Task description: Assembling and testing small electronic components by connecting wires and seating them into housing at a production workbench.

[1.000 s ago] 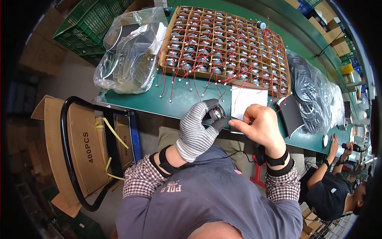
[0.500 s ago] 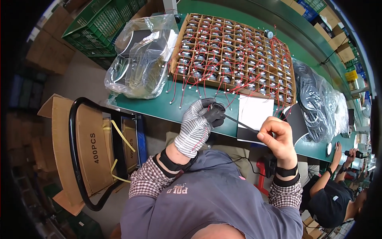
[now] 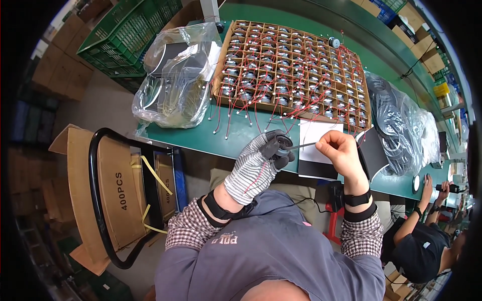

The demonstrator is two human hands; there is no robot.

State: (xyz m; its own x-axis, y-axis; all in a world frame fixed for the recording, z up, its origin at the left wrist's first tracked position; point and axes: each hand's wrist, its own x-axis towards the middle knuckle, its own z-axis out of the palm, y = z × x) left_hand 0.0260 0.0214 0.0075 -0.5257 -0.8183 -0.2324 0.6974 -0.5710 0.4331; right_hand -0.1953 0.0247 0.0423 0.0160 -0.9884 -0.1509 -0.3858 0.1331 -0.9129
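Observation:
My left hand (image 3: pixel 253 168), in a striped grey-and-white glove with dark fingers, grips a small round speaker (image 3: pixel 284 142) just off the table's front edge. A thin red wire (image 3: pixel 262 173) hangs down over the glove. My bare right hand (image 3: pixel 342 154) pinches one end of a narrow dark strip (image 3: pixel 303 146) between thumb and finger. The strip runs nearly straight across to the speaker's rim and touches it there. Beyond both hands, a divided cardboard tray (image 3: pixel 219 75) holds many similar speakers with red leads and white plugs.
White paper (image 3: pixel 314 135) lies under the strip, with a black sheet (image 3: pixel 372 153) to its right. Clear plastic bags (image 3: pixel 175 95) sit left of the tray; bagged black rings (image 3: pixel 394 125) lie right. A cart with a carton (image 3: pixel 118 190) stands left. A co-worker (image 3: pixel 419 251) works at right.
The left hand has shifted right and turned the speaker's face upward. My right hand has moved up and left, so the strip between the hands looks shorter and more level.

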